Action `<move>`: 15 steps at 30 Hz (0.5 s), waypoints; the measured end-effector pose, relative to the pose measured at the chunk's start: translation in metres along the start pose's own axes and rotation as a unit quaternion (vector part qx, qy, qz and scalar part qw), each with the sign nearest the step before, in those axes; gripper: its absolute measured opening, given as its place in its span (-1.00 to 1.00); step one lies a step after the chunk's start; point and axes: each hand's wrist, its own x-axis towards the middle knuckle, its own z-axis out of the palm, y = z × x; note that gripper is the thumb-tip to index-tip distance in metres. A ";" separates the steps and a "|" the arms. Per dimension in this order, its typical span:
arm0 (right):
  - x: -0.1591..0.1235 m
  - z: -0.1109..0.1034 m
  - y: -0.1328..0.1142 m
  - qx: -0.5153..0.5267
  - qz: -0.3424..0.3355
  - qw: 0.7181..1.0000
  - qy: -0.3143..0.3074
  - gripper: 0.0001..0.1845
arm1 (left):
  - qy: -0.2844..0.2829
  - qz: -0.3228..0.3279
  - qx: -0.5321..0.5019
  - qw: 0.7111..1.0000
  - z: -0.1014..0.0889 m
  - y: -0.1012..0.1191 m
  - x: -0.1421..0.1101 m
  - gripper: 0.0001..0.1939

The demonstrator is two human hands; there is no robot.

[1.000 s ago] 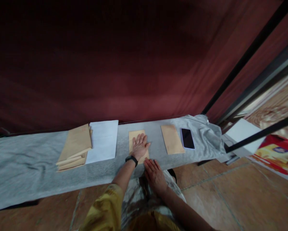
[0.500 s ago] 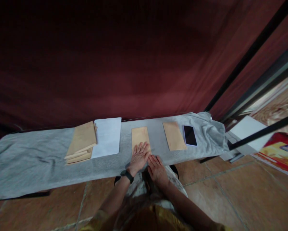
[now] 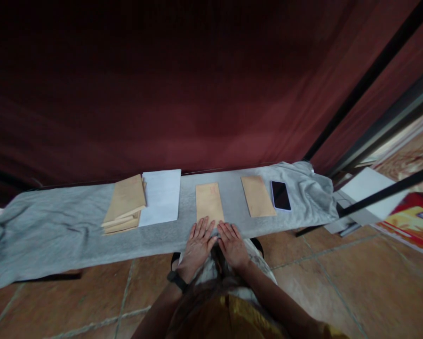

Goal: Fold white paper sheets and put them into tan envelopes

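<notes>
Left hand (image 3: 196,247), right hand (image 3: 234,247), at brown envelope (image 3: 210,201)

The fingertips of my left hand (image 3: 199,242) hide part of the near edge of the middle envelope (image 3: 210,202), whose red print (image 3: 214,188) is too small for me to read. The envelope stack (image 3: 125,200) covers the white paper's (image 3: 162,195) left side. The gray cloth (image 3: 56,240) runs out of view at left, the red-and-yellow box (image 3: 414,221) at right.

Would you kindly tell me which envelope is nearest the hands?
The middle envelope, with left hand and right hand at its near edge; another envelope lies by the phone, the stacked envelopes farther left.
</notes>
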 end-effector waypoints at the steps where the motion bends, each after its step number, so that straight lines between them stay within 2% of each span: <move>1: 0.000 -0.001 0.000 0.002 0.003 1.000 0.001 -0.44 | 0.002 -0.004 -0.001 1.000 0.000 -0.001 -0.002 -0.44; 9: -0.006 -0.010 0.005 0.008 0.032 0.999 0.010 -0.45 | 0.007 -0.046 -0.006 0.999 0.001 -0.007 -0.016 -0.38; 15: -0.002 -0.010 -0.002 0.007 0.041 0.999 0.018 -0.42 | 0.017 -0.042 0.004 0.999 0.002 -0.006 -0.017 -0.38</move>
